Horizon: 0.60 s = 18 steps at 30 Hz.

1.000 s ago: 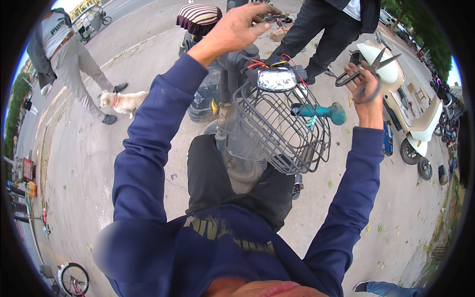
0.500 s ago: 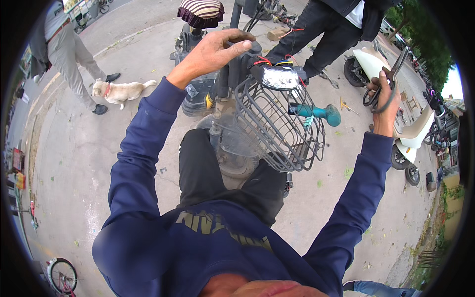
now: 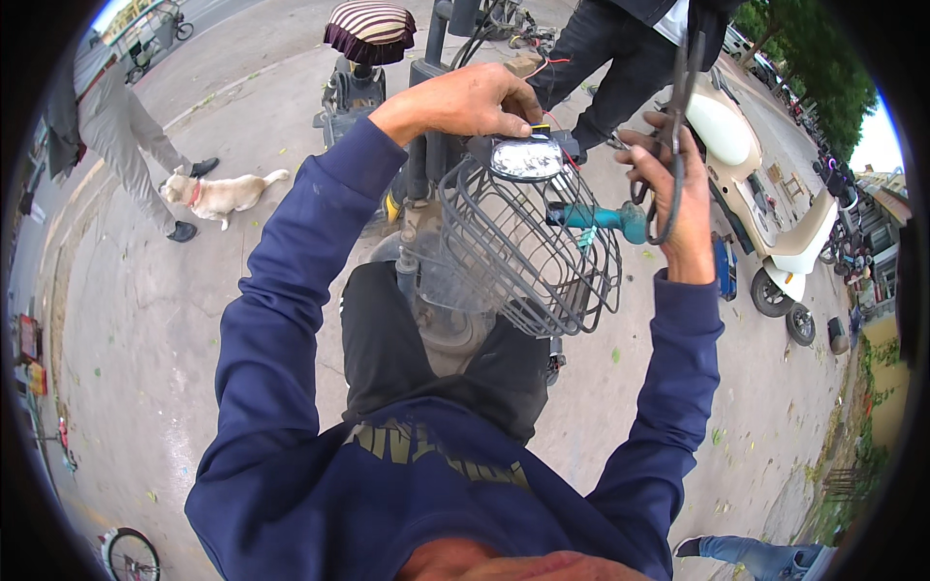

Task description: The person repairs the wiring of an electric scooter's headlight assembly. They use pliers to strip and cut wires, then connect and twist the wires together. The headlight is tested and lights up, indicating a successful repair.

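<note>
The left hand (image 3: 475, 102) is up at the front of the bike, with its fingers bent and its thumb pointing down. It is just above the silver light (image 3: 526, 159), close to a bit of yellow wire (image 3: 540, 128). I can't tell if its fingers are pinching anything. The right hand (image 3: 678, 179) is wrapped around the handles of some big black scissors (image 3: 686, 92). The scissors are up in the air, to the right of the light, with their blades pointing up. Under the light is a black wire basket (image 3: 531, 295) with lots of thin bars and big gaps. Inside it lies a teal tool (image 3: 601, 219), and its fat round end pokes out past the right side. I can't tell if it goes between the bars or over the rim. A little pale green thing (image 3: 588, 235) is right by the tool, too small to make out. Behind the right wrist, a blue box (image 3: 725, 266) sits on the ground, and what it holds is hidden. Past the bike stands a person in dark trousers (image 3: 615, 63).
</note>
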Motion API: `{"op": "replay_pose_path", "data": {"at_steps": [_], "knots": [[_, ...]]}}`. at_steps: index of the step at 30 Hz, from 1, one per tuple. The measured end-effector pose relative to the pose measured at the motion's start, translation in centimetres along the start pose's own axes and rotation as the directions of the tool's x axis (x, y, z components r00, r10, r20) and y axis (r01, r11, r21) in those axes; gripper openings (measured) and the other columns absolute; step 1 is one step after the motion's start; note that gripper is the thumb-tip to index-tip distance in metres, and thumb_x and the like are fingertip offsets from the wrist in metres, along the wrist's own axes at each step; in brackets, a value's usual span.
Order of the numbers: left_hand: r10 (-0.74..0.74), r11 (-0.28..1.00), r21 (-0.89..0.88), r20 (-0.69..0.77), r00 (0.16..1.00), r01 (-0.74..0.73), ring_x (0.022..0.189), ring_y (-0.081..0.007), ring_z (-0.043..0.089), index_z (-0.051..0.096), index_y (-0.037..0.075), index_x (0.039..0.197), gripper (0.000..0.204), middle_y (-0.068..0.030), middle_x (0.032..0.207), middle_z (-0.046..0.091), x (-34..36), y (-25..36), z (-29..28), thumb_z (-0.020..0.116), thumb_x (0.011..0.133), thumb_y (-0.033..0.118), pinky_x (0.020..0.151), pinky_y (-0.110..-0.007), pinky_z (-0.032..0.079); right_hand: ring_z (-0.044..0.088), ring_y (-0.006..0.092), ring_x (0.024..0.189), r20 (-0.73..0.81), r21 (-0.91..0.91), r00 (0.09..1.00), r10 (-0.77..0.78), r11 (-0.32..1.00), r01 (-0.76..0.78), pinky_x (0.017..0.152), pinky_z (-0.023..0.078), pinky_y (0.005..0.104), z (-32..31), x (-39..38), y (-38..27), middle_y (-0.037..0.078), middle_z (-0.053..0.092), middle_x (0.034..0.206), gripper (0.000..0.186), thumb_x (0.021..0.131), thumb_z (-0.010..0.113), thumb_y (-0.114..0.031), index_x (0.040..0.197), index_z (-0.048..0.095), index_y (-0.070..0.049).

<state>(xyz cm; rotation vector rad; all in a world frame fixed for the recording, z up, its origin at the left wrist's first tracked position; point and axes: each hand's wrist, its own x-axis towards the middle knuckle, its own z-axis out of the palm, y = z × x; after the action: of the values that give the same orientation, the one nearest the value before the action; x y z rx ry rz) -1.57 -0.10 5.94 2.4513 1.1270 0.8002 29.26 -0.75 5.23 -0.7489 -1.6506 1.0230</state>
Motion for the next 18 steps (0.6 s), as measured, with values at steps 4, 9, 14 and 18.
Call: {"op": "replay_pose_path", "data": {"at_steps": [4, 9, 14, 18], "knots": [[-0.029, 1.000, 0.007, -0.021, 0.999, 0.029, 0.085, -0.0275, 0.072, 0.075, -0.006, 0.110, 0.035, -0.0191, 0.094, 0.076, 0.6, 0.7, 0.8, 0.078, 0.088, 0.021, 0.084, -0.036, 0.056, 0.070, 0.0128, 0.087, -0.024, 0.063, 0.999, 0.045, 0.997, -0.043, 0.072, 0.053, 0.0242, 4.9, -0.4, 0.4, 0.012, 0.075, 0.103, 0.045, 0.090, 0.082, -0.008, 0.128, 0.058, 0.000], [-0.023, 1.000, -0.006, -0.162, 0.987, 0.022, 0.077, -0.0228, 0.072, 0.078, -0.005, 0.105, 0.030, -0.0164, 0.086, 0.077, 0.6, 0.6, 1.7, 0.082, 0.086, 0.018, 0.077, -0.034, 0.057, 0.069, 0.0108, 0.080, -0.094, 0.027, 0.994, -0.055, 0.998, 0.057, 0.069, 0.055, 0.0233, 7.5, 2.0, 3.0, 0.011, 0.075, 0.092, 0.039, 0.088, 0.082, -0.004, 0.121, 0.061, 0.004], [-0.069, 0.997, -0.049, -0.167, 0.984, 0.062, 0.079, -0.0197, 0.072, 0.078, -0.005, 0.105, 0.030, -0.0143, 0.089, 0.078, 0.2, 0.1, 1.7, 0.081, 0.087, 0.020, 0.077, -0.033, 0.057, 0.071, 0.0124, 0.074, -0.055, 0.142, 0.998, 0.034, 0.989, -0.026, 0.060, 0.053, 0.0232, 7.4, 2.6, 3.5, 0.012, 0.075, 0.091, 0.037, 0.090, 0.079, -0.004, 0.121, 0.060, 0.003], [-0.181, 0.975, -0.148, -0.109, 0.977, 0.164, 0.085, -0.0188, 0.072, 0.080, -0.003, 0.100, 0.026, -0.0133, 0.096, 0.079, -0.2, 0.7, 1.1, 0.079, 0.091, 0.021, 0.080, -0.033, 0.057, 0.073, 0.0150, 0.073, -0.102, 0.268, 0.985, 0.138, 0.958, -0.107, 0.056, 0.052, 0.0228, 6.6, 2.5, 4.8, 0.012, 0.074, 0.090, 0.040, 0.090, 0.079, -0.004, 0.123, 0.058, 0.004]]}}
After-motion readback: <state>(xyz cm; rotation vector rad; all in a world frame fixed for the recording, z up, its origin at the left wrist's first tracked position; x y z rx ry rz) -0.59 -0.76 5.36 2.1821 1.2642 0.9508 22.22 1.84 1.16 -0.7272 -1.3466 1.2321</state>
